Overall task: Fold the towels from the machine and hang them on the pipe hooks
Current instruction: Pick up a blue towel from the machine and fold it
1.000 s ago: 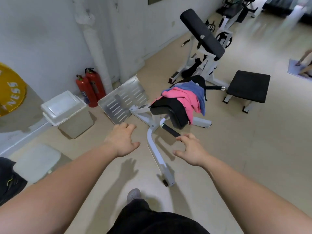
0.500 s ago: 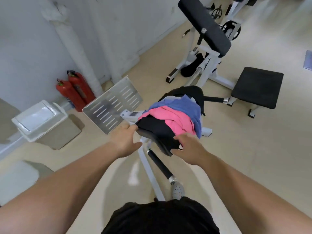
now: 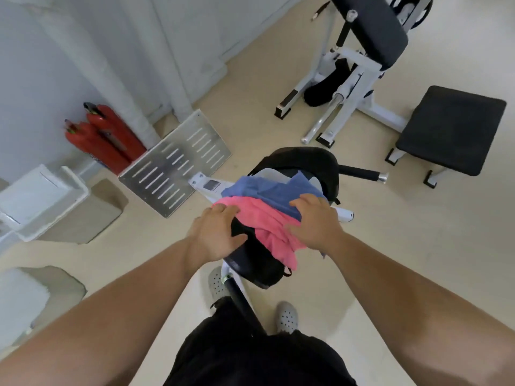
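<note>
A pink towel (image 3: pixel 263 227) and a blue towel (image 3: pixel 267 192) lie crumpled on the black padded seat (image 3: pixel 256 260) of a white exercise machine (image 3: pixel 344 214). My left hand (image 3: pixel 216 235) rests, fingers spread, on the left edge of the pink towel and the seat. My right hand (image 3: pixel 313 222) lies flat on top of both towels where pink meets blue. Neither hand has closed around the cloth. A white wall pipe (image 3: pixel 139 87) rises at the left; no hooks show on it.
Two red fire extinguishers (image 3: pixel 104 137) stand by the pipe. A slotted metal footplate (image 3: pixel 177 162) juts left of the seat. A white lidded bin (image 3: pixel 41 201) sits at far left. A black-padded bench machine (image 3: pixel 370 34) and a low black pad (image 3: pixel 451 129) stand behind. My feet straddle the machine's bar.
I have stepped up to the machine. Both hands moved forward from in front of the seat onto the towels; the right one now lies on top of the pile.
</note>
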The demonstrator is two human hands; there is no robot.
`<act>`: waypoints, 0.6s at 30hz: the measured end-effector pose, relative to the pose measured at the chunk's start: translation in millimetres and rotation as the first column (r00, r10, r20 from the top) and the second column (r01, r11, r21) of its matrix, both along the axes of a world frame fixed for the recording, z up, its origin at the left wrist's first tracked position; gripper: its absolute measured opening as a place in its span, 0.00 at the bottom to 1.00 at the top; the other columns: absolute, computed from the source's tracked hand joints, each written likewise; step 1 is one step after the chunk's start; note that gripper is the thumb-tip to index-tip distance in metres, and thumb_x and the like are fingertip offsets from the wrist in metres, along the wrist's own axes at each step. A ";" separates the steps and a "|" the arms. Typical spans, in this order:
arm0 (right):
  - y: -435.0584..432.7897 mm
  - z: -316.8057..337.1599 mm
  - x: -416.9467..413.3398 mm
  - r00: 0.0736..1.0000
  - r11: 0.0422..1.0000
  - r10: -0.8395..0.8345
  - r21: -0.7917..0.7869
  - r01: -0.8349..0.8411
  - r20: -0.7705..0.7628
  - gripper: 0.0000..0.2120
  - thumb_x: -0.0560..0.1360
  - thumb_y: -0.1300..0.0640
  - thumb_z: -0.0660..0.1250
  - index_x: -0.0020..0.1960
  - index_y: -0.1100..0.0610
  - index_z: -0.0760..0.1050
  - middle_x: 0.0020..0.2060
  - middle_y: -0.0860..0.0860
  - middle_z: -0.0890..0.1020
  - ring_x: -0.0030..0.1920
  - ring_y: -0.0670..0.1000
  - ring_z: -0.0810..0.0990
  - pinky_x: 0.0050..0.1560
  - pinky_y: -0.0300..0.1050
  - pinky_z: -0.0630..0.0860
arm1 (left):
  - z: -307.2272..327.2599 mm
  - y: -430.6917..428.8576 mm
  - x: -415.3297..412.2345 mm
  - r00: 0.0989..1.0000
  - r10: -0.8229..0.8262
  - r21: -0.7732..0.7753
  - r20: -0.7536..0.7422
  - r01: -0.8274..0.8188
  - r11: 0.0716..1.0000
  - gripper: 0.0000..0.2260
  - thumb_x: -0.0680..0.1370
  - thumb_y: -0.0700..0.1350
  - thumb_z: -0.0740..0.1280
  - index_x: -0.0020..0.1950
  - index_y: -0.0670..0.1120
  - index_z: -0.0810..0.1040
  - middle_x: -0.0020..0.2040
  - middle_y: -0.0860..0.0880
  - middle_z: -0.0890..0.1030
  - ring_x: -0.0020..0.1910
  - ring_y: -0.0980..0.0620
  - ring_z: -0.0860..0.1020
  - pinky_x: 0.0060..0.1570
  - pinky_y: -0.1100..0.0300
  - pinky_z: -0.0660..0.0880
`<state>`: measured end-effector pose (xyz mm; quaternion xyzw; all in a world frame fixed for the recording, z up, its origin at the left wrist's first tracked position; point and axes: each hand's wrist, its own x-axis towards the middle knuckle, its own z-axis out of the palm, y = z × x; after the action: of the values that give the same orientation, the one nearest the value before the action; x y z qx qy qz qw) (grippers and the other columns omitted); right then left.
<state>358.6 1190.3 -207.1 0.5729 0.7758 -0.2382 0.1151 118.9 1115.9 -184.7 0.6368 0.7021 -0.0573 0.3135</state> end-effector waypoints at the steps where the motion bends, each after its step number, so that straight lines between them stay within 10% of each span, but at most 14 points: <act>1: 8.5 -3.1 -3.8 1.000 1.000 -0.009 0.000 0.009 0.017 0.31 0.76 0.37 0.64 0.75 0.47 0.65 0.77 0.49 0.63 0.76 0.57 0.60 0.74 0.60 0.61 | -4.1 13.5 -1.4 1.000 -0.009 0.007 0.025 0.009 1.000 0.30 0.76 0.59 0.68 0.76 0.52 0.66 0.73 0.46 0.72 0.70 0.41 0.70 0.67 0.48 0.71; 9: 59.7 -19.2 -49.2 0.991 0.998 0.052 0.017 -0.055 0.125 0.26 0.82 0.46 0.57 0.79 0.48 0.58 0.79 0.47 0.61 0.77 0.56 0.58 0.73 0.59 0.60 | -51.6 103.8 -12.8 0.968 -0.048 -0.073 0.246 0.068 0.995 0.07 0.80 0.52 0.59 0.46 0.53 0.75 0.45 0.51 0.79 0.48 0.46 0.80 0.49 0.50 0.78; 14: 76.9 -30.4 -60.8 0.956 0.976 0.206 -0.119 -0.184 0.208 0.29 0.81 0.51 0.58 0.80 0.43 0.54 0.75 0.49 0.64 0.73 0.58 0.61 0.73 0.58 0.59 | -82.6 113.5 -3.8 0.919 -0.041 -0.123 0.391 0.096 0.988 0.14 0.81 0.50 0.61 0.63 0.49 0.79 0.55 0.48 0.82 0.52 0.48 0.78 0.54 0.56 0.73; 18: 77.1 -36.2 -57.6 0.941 0.976 0.218 -0.034 -0.216 0.258 0.19 0.81 0.52 0.57 0.72 0.48 0.70 0.64 0.52 0.72 0.65 0.58 0.67 0.67 0.55 0.62 | -92.0 105.8 0.8 0.891 0.018 -0.115 0.453 0.038 0.993 0.18 0.82 0.42 0.62 0.72 0.47 0.74 0.64 0.46 0.80 0.60 0.47 0.78 0.61 0.58 0.71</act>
<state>301.0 1267.5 -243.3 0.5100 0.8116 -0.1486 0.2430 119.7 1221.7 -276.7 0.6161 0.6016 0.0486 0.5061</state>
